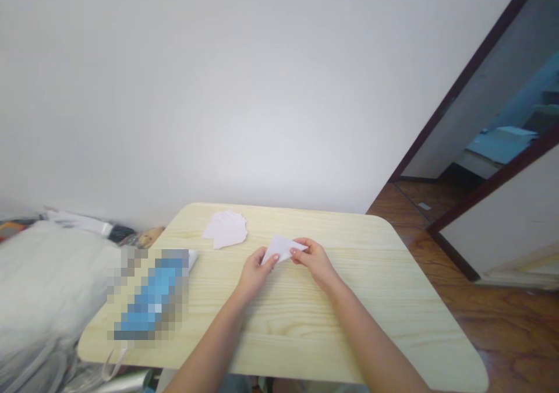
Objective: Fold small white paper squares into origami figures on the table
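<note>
Between my two hands, just above the table, is a small white piece of paper (280,246) that looks folded, with a pointed right corner. My left hand (257,269) pinches its lower left edge, thumb on top. At the right corner, my right hand (313,259) grips it between thumb and fingers. A fanned pile of white paper pieces (227,230) lies on the table to the upper left of my hands.
The pale wooden table (375,300) stands against a white wall. A blurred-out blue device (152,300) with a white cable lies at its left. Beyond the left edge are a white bag (52,276) and clutter. A doorway opens at right over a wooden floor (502,323).
</note>
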Demonstrator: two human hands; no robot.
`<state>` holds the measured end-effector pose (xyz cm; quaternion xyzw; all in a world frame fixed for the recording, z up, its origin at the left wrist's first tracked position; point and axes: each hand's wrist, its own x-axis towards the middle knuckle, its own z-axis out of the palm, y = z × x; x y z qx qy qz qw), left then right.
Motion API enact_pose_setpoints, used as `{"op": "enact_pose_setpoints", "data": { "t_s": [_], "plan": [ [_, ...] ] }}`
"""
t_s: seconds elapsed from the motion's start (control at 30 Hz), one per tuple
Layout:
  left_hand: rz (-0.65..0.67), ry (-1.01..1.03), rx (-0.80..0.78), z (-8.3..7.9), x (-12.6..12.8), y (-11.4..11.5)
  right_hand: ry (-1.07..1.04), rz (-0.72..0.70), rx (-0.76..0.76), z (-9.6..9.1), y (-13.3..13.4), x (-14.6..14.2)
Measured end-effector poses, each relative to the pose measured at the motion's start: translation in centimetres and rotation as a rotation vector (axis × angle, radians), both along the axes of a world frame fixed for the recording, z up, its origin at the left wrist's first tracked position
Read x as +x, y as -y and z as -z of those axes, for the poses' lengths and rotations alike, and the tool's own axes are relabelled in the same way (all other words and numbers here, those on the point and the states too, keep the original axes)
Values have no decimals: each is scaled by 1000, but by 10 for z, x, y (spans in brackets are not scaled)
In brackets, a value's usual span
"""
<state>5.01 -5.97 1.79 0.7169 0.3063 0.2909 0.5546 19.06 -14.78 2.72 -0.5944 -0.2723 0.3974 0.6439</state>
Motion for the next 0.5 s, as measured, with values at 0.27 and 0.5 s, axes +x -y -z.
{"op": "enact_pose_setpoints", "data": {
  "t_s": [0.27, 0.5],
  "plan": [
    [24, 47, -40, 2, 1, -1, 58, 74, -5, -2, -1, -2],
    [22, 69, -73, -1, 1, 2, 174, 102, -26, -4, -1, -1]
  ]
}}
